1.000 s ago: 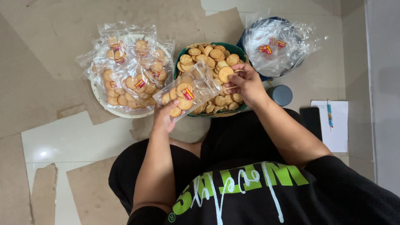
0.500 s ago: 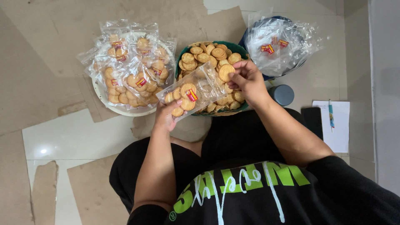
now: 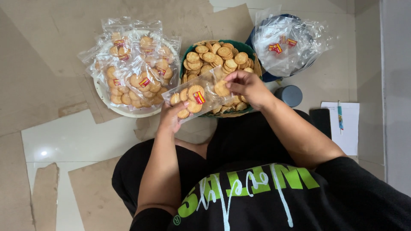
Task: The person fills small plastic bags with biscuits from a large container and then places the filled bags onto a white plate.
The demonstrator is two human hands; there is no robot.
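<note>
My left hand [image 3: 171, 116] grips the lower end of a clear plastic bag [image 3: 195, 94] partly filled with round golden biscuits, with a small red and yellow label on it. At the bag's open mouth, my right hand [image 3: 247, 87] pinches a round biscuit [image 3: 221, 88] that sits partly inside the opening. Just behind both hands stands a green bowl [image 3: 249, 48] heaped with loose biscuits.
A white tray [image 3: 112, 107] at the left carries several filled biscuit bags. A dark blue container [image 3: 269, 76] at the back right holds empty clear bags. A grey cylinder lid [image 3: 290, 95], a black phone [image 3: 320, 121] and paper with a pen [image 3: 346, 128] lie at right. Cardboard sheets cover the floor.
My right hand has come down from over the bowl with a biscuit and brought it into the bag's mouth. The left hand has kept the bag nearly still.
</note>
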